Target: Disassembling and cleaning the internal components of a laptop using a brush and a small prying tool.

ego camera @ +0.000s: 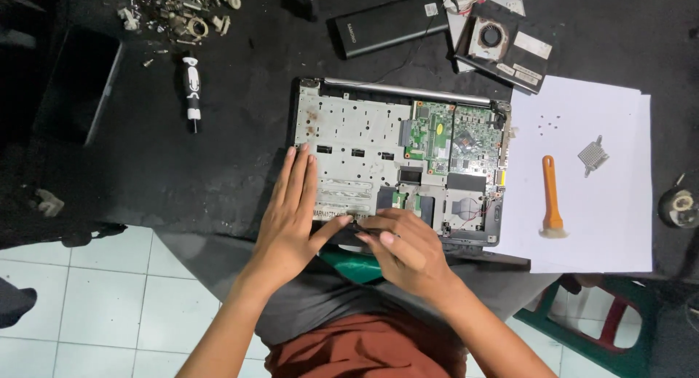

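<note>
At the near edge of the dark surface [182,167] lies an opened laptop chassis [364,138], its silver metal plate and green circuit board [455,138] bare. Your left hand [291,218] rests flat on the plate's near left part, fingers stretched out and close together, thumb reaching right. Your right hand [408,250] sits just beside it at the chassis's near edge, fingers curled down onto the frame and touching it; you cannot tell whether they pinch anything. To the right, white paper sheets [611,225] carry an orange-handled brush [551,196] and a small grey heatsink [593,156]. Toward the far edge lie a black battery pack [389,22], a fan assembly [502,44], a screwdriver [191,87] and a heap of loose screws and parts [171,14].
</note>
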